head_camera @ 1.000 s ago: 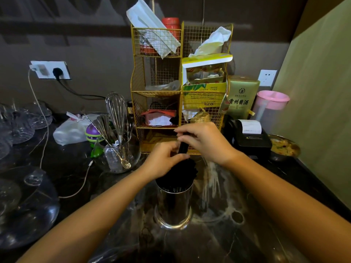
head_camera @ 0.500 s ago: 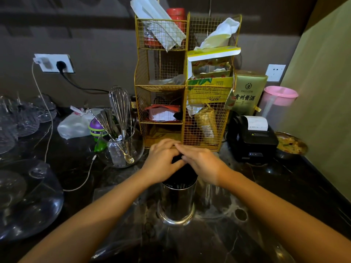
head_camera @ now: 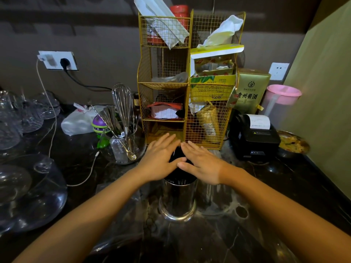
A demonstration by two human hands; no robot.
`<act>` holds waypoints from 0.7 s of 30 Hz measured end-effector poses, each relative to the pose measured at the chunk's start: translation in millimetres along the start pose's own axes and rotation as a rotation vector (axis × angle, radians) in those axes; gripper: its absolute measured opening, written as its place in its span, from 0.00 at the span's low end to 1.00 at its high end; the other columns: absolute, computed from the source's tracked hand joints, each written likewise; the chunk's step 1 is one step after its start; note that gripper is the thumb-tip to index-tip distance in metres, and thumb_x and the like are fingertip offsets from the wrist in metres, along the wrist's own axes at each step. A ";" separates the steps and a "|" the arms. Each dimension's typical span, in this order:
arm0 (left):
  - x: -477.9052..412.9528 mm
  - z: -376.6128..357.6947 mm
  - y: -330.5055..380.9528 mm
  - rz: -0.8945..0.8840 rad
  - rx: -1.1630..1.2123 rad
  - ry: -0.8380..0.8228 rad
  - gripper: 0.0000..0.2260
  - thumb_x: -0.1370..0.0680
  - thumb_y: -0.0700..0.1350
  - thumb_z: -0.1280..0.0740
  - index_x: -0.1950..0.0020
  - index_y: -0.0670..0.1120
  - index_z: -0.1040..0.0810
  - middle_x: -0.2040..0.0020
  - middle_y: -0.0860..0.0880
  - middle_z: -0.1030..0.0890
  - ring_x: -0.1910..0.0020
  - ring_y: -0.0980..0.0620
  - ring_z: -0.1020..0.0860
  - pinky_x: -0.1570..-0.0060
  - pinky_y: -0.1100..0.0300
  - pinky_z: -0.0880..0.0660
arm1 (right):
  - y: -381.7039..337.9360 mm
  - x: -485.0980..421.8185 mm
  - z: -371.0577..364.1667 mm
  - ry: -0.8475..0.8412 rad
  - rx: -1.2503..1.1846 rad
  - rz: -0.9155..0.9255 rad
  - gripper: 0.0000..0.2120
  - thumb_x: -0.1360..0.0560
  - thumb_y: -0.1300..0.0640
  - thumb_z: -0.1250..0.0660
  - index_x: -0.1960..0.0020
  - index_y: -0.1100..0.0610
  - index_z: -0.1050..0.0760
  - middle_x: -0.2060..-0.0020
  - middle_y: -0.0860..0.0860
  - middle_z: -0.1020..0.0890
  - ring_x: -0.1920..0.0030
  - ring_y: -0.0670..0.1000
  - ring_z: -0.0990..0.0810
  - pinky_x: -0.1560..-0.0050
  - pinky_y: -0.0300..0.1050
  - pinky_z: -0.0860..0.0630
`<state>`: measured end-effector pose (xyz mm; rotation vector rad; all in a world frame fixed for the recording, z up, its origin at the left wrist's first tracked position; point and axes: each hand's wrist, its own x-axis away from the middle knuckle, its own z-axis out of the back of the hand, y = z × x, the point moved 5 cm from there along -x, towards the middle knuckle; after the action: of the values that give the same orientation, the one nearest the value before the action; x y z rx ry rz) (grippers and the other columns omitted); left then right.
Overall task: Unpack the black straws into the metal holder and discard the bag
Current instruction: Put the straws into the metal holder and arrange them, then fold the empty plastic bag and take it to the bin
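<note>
Both hands lie flat with fingers spread, gripping nothing: the left hand (head_camera: 160,160) and right hand (head_camera: 201,165) rest palm-down on the black straws (head_camera: 177,157). Directly beneath them, the straws stand in the metal holder (head_camera: 178,200).

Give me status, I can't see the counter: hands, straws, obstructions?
Left hand, right hand flat, open on black straws. Straws in metal holder. Nothing blocking.

Black straws (head_camera: 177,158) mostly covered by the left hand (head_camera: 160,160) and right hand (head_camera: 201,166), both forearms cut off at the bottom edge, glass domes (head_camera: 22,190) clipped at far left — printer (head_camera: 254,137) label too small to read
</note>
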<state>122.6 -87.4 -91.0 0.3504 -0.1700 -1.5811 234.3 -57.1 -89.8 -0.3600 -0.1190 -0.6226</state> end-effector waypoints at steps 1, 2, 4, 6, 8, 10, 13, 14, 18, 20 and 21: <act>0.7 1.4 -0.7 -0.001 -0.011 -0.004 0.27 0.23 0.56 0.45 0.27 0.49 0.50 0.23 0.48 0.52 0.25 0.52 0.57 0.27 0.49 0.56 | -1.2 0.4 1.7 0.017 -0.012 0.001 0.32 0.22 0.42 0.55 0.27 0.57 0.64 0.24 0.51 0.59 0.26 0.46 0.62 0.27 0.46 0.62; 1.2 3.9 -2.0 -0.004 -0.027 0.001 0.27 0.22 0.56 0.47 0.27 0.50 0.53 0.23 0.49 0.54 0.25 0.53 0.59 0.27 0.49 0.58 | -2.8 0.9 4.8 0.044 -0.027 0.003 0.33 0.22 0.42 0.54 0.27 0.56 0.64 0.24 0.51 0.60 0.26 0.46 0.63 0.27 0.46 0.61; 3.5 13.2 -5.8 -0.012 -0.079 0.046 0.28 0.23 0.61 0.51 0.29 0.54 0.60 0.24 0.51 0.59 0.27 0.55 0.63 0.28 0.48 0.61 | -8.3 2.0 14.4 0.117 -0.061 0.012 0.33 0.23 0.42 0.54 0.27 0.56 0.65 0.24 0.51 0.61 0.26 0.46 0.63 0.27 0.46 0.61; 9.9 26.2 -11.6 -0.019 -0.140 0.118 0.30 0.30 0.67 0.60 0.33 0.56 0.65 0.28 0.54 0.63 0.30 0.56 0.66 0.28 0.47 0.62 | -17.9 2.6 24.5 0.187 -0.084 0.040 0.34 0.23 0.41 0.53 0.27 0.55 0.66 0.25 0.50 0.62 0.26 0.45 0.64 0.27 0.46 0.62; 20.7 38.6 -20.5 -0.012 -0.169 0.175 0.33 0.34 0.70 0.63 0.34 0.57 0.65 0.31 0.56 0.64 0.31 0.57 0.66 0.28 0.47 0.62 | -32.1 1.9 30.7 0.228 -0.080 0.086 0.35 0.24 0.40 0.53 0.28 0.54 0.67 0.25 0.49 0.63 0.26 0.45 0.65 0.27 0.46 0.62; 35.0 46.6 -33.7 0.035 -0.183 0.200 0.31 0.34 0.68 0.63 0.34 0.57 0.65 0.31 0.56 0.65 0.32 0.56 0.67 0.29 0.48 0.62 | -50.7 0.1 31.0 0.243 -0.068 0.143 0.35 0.24 0.41 0.53 0.28 0.54 0.67 0.25 0.50 0.64 0.27 0.45 0.65 0.26 0.46 0.62; 61.8 49.9 -56.8 0.110 -0.195 0.213 0.31 0.33 0.67 0.62 0.34 0.57 0.65 0.31 0.54 0.65 0.31 0.55 0.66 0.29 0.49 0.61 | -83.4 -1.2 22.0 0.258 -0.081 0.247 0.35 0.23 0.41 0.51 0.27 0.54 0.67 0.25 0.50 0.63 0.27 0.45 0.65 0.25 0.46 0.61; 72.0 48.3 -64.2 0.122 -0.188 0.213 0.32 0.33 0.68 0.62 0.34 0.57 0.65 0.31 0.54 0.64 0.31 0.55 0.65 0.29 0.48 0.61 | -94.2 -1.0 16.4 0.254 -0.086 0.280 0.35 0.23 0.41 0.51 0.27 0.54 0.67 0.25 0.50 0.63 0.27 0.45 0.65 0.25 0.46 0.61; 116.5 28.2 -93.2 0.187 -0.159 0.148 0.38 0.38 0.74 0.68 0.33 0.55 0.65 0.30 0.54 0.62 0.30 0.54 0.63 0.30 0.49 0.60 | -125.2 -5.9 -19.2 0.198 -0.026 0.392 0.36 0.23 0.42 0.49 0.27 0.55 0.66 0.25 0.50 0.61 0.30 0.41 0.67 0.29 0.39 0.64; 138.1 10.9 -112.9 0.264 -0.139 0.060 0.37 0.36 0.72 0.63 0.34 0.54 0.65 0.28 0.52 0.61 0.29 0.54 0.62 0.28 0.46 0.58 | -132.2 -14.1 -43.6 0.157 0.037 0.419 0.36 0.23 0.43 0.48 0.27 0.56 0.65 0.24 0.51 0.60 0.27 0.44 0.65 0.29 0.39 0.64; 148.0 0.9 -122.8 0.296 -0.136 0.010 0.35 0.35 0.69 0.62 0.34 0.54 0.65 0.26 0.51 0.59 0.29 0.54 0.62 0.27 0.46 0.57 | -133.2 -19.1 -56.6 0.127 0.058 0.416 0.36 0.23 0.43 0.48 0.27 0.56 0.65 0.24 0.52 0.60 0.26 0.46 0.63 0.28 0.40 0.63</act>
<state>5.0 -228.8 -147.0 0.2155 -0.1009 -1.2902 140.4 -167.5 -107.5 -0.2767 0.0595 -0.2285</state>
